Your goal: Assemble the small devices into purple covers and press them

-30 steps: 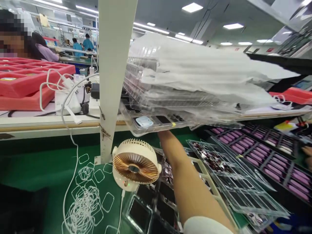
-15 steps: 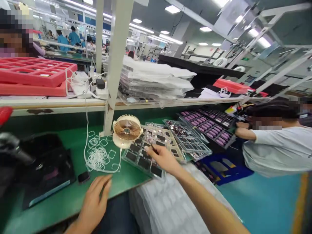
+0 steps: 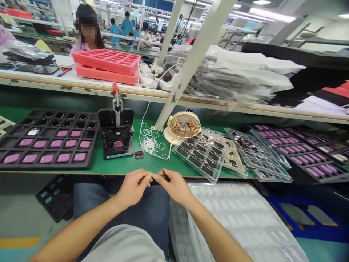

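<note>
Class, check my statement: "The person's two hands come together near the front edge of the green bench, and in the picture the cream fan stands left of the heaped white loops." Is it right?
Not quite: the head view shows the cream fan right of the heaped white loops. The rest holds.

The top [image 3: 125, 245], at seven o'clock, is plain pale grey, its soft cloth lightly creased. The trousers [image 3: 87, 196], dark blue and denim-like, run from eight o'clock round to half past six. The left forearm [image 3: 89, 222], at eight o'clock, and right forearm [image 3: 215, 227], at five, are bare, each narrowing at the wrist.
</note>
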Demonstrator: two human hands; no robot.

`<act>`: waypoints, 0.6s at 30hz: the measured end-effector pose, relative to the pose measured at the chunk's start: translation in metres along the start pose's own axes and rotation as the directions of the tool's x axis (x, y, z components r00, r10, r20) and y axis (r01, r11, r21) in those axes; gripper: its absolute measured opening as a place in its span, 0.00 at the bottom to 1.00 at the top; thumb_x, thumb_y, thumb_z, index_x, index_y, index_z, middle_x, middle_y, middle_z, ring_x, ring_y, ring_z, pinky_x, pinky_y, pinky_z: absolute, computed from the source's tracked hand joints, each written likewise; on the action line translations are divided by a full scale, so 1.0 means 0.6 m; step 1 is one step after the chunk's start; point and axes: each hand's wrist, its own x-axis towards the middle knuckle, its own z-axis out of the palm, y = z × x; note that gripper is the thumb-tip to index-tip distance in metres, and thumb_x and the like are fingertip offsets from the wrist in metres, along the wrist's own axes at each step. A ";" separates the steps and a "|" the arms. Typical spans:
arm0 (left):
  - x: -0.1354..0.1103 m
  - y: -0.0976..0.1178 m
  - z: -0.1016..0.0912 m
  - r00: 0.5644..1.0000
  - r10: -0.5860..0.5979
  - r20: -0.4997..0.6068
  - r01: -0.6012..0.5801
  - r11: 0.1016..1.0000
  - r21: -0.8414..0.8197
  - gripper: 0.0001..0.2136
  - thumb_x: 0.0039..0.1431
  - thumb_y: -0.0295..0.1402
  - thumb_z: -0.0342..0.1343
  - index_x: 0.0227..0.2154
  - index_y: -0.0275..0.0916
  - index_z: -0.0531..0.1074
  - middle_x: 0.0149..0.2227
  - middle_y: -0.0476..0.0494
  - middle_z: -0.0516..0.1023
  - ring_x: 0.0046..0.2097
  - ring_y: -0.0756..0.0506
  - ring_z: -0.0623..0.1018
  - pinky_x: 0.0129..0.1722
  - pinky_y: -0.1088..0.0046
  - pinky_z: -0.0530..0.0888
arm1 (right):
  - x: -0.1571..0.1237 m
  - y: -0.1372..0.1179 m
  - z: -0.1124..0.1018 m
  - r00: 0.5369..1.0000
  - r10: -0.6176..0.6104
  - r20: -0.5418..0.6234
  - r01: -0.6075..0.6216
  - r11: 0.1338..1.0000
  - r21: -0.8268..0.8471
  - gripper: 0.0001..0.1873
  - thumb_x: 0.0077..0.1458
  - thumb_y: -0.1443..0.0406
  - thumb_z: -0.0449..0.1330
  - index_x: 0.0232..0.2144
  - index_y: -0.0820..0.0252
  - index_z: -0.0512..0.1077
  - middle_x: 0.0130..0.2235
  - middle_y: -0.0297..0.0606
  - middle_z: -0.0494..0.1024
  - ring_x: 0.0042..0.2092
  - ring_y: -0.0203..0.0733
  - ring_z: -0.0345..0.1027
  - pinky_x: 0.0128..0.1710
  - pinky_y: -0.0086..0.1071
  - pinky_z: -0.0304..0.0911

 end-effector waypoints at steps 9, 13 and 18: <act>-0.080 -0.108 -0.022 0.984 -0.157 -0.087 0.165 0.981 0.103 0.15 0.73 0.42 0.54 0.33 0.41 0.79 0.27 0.46 0.80 0.30 0.45 0.78 0.36 0.70 0.75 | 0.016 0.027 0.037 0.998 0.057 -0.029 -0.057 0.998 0.032 0.33 0.67 0.36 0.57 0.28 0.58 0.73 0.28 0.34 0.72 0.33 0.42 0.64 0.35 0.33 0.59; -0.096 -0.181 -0.022 0.957 -0.269 -0.111 0.285 0.944 0.166 0.13 0.70 0.38 0.55 0.46 0.40 0.83 0.42 0.38 0.88 0.40 0.40 0.86 0.43 0.64 0.80 | 0.031 0.057 0.022 0.994 0.104 -0.038 -0.102 0.993 0.058 0.31 0.67 0.38 0.59 0.29 0.58 0.73 0.29 0.34 0.72 0.34 0.43 0.64 0.37 0.33 0.60; -0.095 -0.214 -0.034 0.939 -0.314 -0.139 0.340 0.909 0.239 0.16 0.74 0.39 0.50 0.48 0.40 0.82 0.42 0.40 0.88 0.40 0.41 0.87 0.42 0.65 0.82 | 0.045 0.073 0.018 0.989 0.141 -0.044 -0.134 0.982 0.131 0.31 0.65 0.38 0.61 0.30 0.58 0.75 0.32 0.37 0.77 0.36 0.45 0.68 0.39 0.34 0.63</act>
